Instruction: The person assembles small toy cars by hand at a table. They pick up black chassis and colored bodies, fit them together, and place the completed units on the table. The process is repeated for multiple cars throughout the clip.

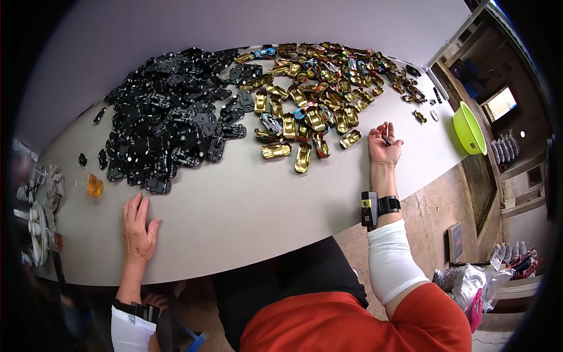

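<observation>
My left hand (139,232) lies flat on the table with its fingers stretched out and holds nothing. Just beyond its fingertips is the near edge of a big heap of black toy car bases (158,126) with small wheels. Farther right, my right hand (385,145) rests palm up, its fingers curled around a small dark piece (386,141) whose kind I cannot make out. Between the hands and the wall spreads a pile of toy car bodies (315,119), mostly gold with some coloured ones. A gold car body (350,139) lies left of my right hand.
A glass of amber drink (94,185) stands left of the black heap. At the table's right edge sits a lime-green basin (469,129). A tray with cups (38,233) is at far left. Silvery plastic bags (469,286) lie lower right, off the grey table (246,223).
</observation>
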The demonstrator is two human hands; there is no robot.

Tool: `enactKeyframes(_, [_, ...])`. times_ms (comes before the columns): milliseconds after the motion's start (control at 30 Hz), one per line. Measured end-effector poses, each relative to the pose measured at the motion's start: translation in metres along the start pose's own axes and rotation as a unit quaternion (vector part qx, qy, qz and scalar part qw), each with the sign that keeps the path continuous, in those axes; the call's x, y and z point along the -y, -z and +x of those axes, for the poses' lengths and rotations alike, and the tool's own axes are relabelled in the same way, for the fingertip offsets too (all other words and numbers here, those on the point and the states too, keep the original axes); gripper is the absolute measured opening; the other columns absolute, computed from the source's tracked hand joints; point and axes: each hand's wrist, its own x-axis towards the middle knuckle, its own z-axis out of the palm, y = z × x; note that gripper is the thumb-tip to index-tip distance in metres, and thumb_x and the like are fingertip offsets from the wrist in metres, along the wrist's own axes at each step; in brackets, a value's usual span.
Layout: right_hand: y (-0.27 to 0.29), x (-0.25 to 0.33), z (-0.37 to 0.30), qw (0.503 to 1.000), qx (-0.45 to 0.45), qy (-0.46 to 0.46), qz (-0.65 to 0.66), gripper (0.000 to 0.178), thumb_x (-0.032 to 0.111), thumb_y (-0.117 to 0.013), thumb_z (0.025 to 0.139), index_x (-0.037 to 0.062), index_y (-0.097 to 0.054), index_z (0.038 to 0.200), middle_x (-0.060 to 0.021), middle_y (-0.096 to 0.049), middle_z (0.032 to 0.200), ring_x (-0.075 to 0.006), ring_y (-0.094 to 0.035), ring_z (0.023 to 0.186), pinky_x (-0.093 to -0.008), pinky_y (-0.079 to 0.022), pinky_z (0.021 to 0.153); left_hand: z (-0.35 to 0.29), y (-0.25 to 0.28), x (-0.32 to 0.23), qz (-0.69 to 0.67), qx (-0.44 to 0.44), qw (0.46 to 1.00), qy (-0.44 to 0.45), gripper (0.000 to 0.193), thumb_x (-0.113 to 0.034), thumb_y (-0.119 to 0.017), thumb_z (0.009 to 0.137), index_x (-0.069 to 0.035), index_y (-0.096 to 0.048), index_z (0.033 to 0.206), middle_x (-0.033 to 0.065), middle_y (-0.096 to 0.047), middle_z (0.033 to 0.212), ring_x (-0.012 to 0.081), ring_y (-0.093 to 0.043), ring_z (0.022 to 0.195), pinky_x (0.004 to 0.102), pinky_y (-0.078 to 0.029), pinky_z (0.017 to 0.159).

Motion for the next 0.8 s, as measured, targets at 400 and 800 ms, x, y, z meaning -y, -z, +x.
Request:
enactKeyframes(400, [0.001, 0.013, -0.025, 0.988, 0.039, -0.075, 0.126, 0.076, 0.064, -0.008, 0.086, 0.0036, -0.052, 0.101, -0.0086, -0.055, 0.092, -0.0203, -0.049, 0.074, -0.0338, -0.037, 0.062, -0.002, -0.013, -0.009, 0.147, 0.001, 0.979, 0.143, 0.042, -0.026, -0.049, 0.086, -0.010, -0.046, 0.125, 0.0131, -0.041, 0.130, 0.0320, -0.038, 0.117, 0.0434, -0.032, 0.097])
enactKeyframes(800, [0.029, 0.019, 0.004, 0.978, 0.148, -0.145, 0.013, 0.067, 0.051, -0.021, 0.092, -0.0060, -0.045, 0.116, -0.0038, -0.044, 0.081, -0.0157, -0.037, 0.070, -0.0284, -0.035, 0.062, 0.002, -0.016, -0.020, 0.146, -0.020, 0.963, 0.227, 0.047, -0.039, -0.048, 0.086, -0.017, -0.045, 0.127, 0.0093, -0.038, 0.134, 0.0286, -0.034, 0.122, 0.0442, -0.028, 0.101])
